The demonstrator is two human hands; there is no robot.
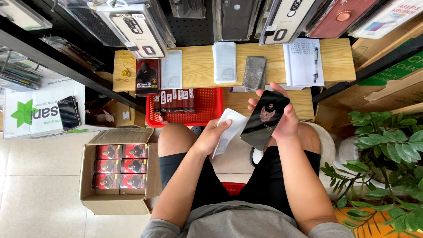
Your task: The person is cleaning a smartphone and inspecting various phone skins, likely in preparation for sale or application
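Observation:
I sit with bare knees below a low wooden shelf [202,66]. My right hand [286,119] holds a flat black packet [264,120] with a winged emblem on it, tilted up to the right. My left hand [211,134] grips a white sleeve [231,128] just left of the black packet; the two overlap slightly. Both hands hover above my lap, in front of the shelf.
A red basket [207,103] with a row of slim dark boxes sits under the shelf. An open cardboard box [119,172] of red packets stands on the floor at left. Phone cases hang above; a notepad with pen [304,61], white sleeves and a grey pouch lie on the shelf. A plant [383,150] is at right.

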